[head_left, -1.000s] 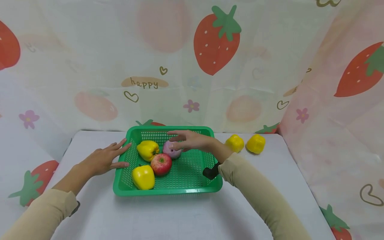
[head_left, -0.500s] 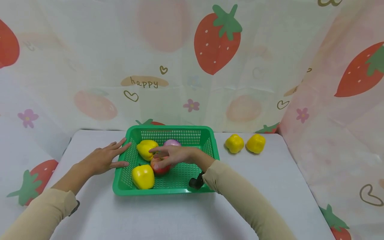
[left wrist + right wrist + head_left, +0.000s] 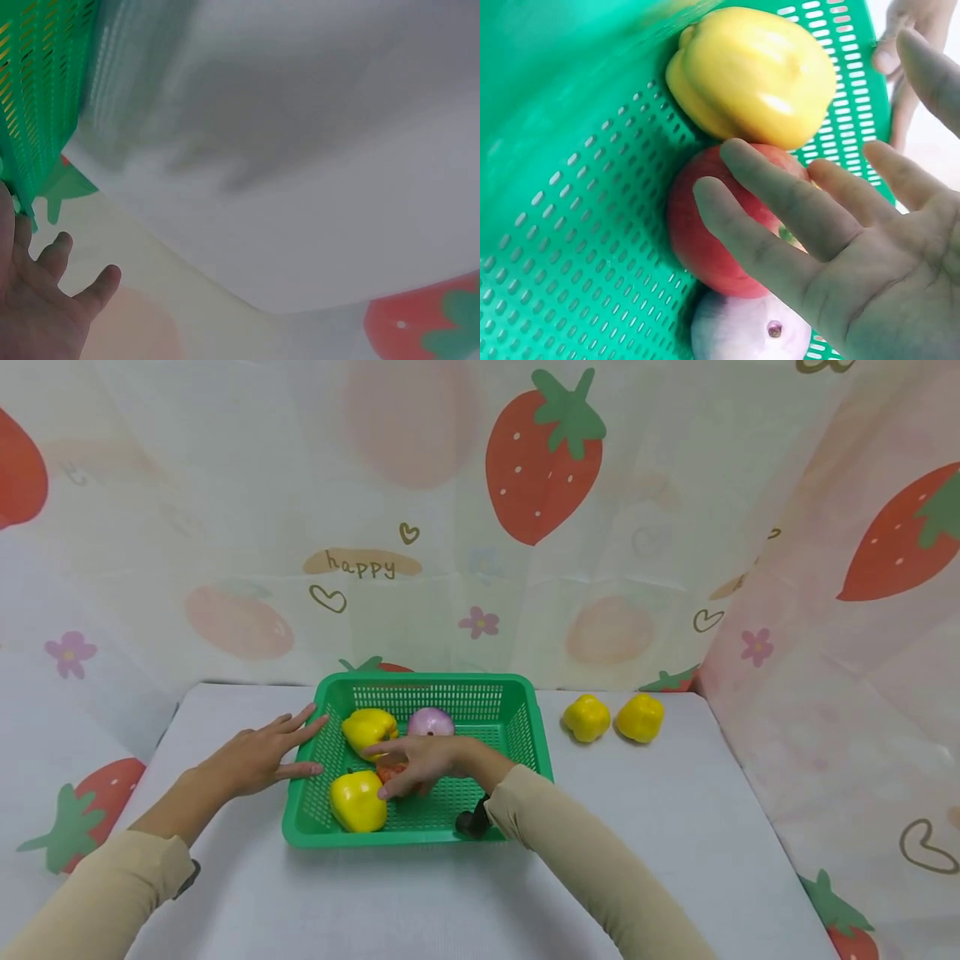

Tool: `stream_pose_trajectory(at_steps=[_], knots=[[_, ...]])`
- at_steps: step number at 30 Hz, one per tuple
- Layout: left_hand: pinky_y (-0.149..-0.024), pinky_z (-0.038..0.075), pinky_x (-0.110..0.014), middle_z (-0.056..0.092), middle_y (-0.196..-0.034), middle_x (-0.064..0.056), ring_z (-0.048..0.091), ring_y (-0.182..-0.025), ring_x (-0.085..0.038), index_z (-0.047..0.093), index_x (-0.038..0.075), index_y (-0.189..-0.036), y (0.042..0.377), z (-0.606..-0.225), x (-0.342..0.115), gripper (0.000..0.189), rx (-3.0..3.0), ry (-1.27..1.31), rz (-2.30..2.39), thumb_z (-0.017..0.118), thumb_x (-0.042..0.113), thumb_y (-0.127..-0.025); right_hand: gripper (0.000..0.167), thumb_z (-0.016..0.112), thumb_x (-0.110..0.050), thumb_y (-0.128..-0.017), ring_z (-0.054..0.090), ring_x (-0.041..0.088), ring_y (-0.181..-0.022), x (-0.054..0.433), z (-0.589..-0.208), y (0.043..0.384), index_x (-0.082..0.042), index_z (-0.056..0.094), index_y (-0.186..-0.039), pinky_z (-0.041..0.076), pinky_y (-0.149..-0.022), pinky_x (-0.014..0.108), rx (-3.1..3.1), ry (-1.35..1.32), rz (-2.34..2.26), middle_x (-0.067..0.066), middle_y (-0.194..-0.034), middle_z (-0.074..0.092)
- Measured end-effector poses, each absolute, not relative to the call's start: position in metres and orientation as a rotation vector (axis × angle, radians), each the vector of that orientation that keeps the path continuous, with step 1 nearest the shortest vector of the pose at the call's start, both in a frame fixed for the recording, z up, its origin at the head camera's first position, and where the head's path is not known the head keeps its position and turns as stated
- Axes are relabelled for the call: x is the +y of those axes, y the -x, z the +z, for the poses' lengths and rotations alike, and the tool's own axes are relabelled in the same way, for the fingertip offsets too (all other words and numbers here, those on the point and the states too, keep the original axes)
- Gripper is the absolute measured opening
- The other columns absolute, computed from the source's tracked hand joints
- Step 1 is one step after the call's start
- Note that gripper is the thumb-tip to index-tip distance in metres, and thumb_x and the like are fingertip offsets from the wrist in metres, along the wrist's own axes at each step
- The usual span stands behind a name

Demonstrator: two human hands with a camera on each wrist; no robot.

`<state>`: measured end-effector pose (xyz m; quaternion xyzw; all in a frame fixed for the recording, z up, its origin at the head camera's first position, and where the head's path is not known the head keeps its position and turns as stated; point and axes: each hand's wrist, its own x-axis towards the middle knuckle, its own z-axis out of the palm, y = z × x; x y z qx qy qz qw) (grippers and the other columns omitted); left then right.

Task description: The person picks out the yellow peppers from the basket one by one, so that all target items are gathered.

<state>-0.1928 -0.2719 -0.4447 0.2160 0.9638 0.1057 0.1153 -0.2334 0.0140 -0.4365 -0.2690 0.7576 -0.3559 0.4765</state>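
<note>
Inside a green plastic basket [image 3: 405, 839], my right hand [image 3: 435, 758] reaches over a red apple [image 3: 388, 772], hiding most of it. The right wrist view shows these fingers [image 3: 780, 195] fairly straight and spread across the apple [image 3: 701, 240]; whether they touch it I cannot tell. A yellow bell pepper [image 3: 358, 803] lies in front of the apple and another yellow pepper [image 3: 367, 731] behind it. Just behind my right hand sits a purple onion [image 3: 431, 721]. My left hand [image 3: 255, 760] rests with extended fingers against the basket's left side.
Two more yellow peppers, one [image 3: 587, 719] beside the other [image 3: 640, 719], stand on the white tabletop [image 3: 645, 810] right of the basket. A fabric backdrop [image 3: 420, 510] printed with strawberries hangs behind and at the sides.
My right hand has moved from above the onion, toward me and left, down over the apple. The onion has shifted slightly and now shows more. My left hand stays put.
</note>
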Motion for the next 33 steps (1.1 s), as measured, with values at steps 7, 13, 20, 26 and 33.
stream_pose_trajectory(at_steps=[7, 13, 20, 26, 33], knots=[[-0.100, 0.036, -0.073, 0.023, -0.162, -0.020, 0.031, -0.140, -0.053, 0.032, 0.014, -0.156, 0.194, -0.447, -0.273, 0.080, 2.827, -0.635, 0.306, 0.060, 0.055, -0.093, 0.083, 0.074, -0.030, -0.091, 0.064, 0.026, -0.112, 0.003, -0.439, 0.237, -0.023, 0.027, -0.158, 0.054, -0.094, 0.046, 1.810, 0.589, -0.859, 0.004, -0.161, 0.033], [-0.099, 0.037, -0.072, 0.022, -0.162, -0.019, 0.032, -0.139, -0.052, 0.032, 0.014, -0.156, 0.195, -0.447, -0.274, 0.080, 2.834, -0.646, 0.288, 0.060, 0.055, -0.094, 0.085, 0.076, -0.029, -0.090, 0.066, 0.024, -0.109, -0.007, -0.444, 0.238, -0.025, 0.025, -0.159, 0.056, -0.090, 0.046, 1.801, 0.573, -0.844, 0.003, -0.162, 0.031], [-0.098, 0.037, -0.073, 0.022, -0.162, -0.020, 0.032, -0.139, -0.053, 0.032, 0.013, -0.156, 0.194, -0.446, -0.274, 0.079, 2.834, -0.654, 0.291, 0.060, 0.054, -0.094, 0.085, 0.076, -0.027, -0.090, 0.066, 0.025, -0.105, -0.013, -0.448, 0.239, -0.024, 0.026, -0.159, 0.057, -0.088, 0.045, 1.804, 0.572, -0.828, 0.004, -0.162, 0.030], [-0.098, 0.038, -0.073, 0.022, -0.162, -0.020, 0.033, -0.139, -0.052, 0.032, 0.013, -0.156, 0.193, -0.446, -0.276, 0.079, 2.833, -0.655, 0.297, 0.060, 0.054, -0.094, 0.083, 0.075, -0.026, -0.091, 0.066, 0.024, -0.105, -0.018, -0.447, 0.241, -0.023, 0.027, -0.158, 0.056, -0.089, 0.046, 1.798, 0.571, -0.800, 0.007, -0.162, 0.029], [-0.098, 0.038, -0.072, 0.022, -0.162, -0.020, 0.033, -0.139, -0.052, 0.032, 0.011, -0.156, 0.194, -0.448, -0.276, 0.079, 2.832, -0.676, 0.314, 0.059, 0.054, -0.095, 0.081, 0.076, -0.031, -0.090, 0.065, 0.020, -0.102, -0.022, -0.449, 0.240, -0.023, 0.031, -0.157, 0.057, -0.086, 0.040, 1.859, 0.607, -0.723, 0.002, -0.150, 0.043]])
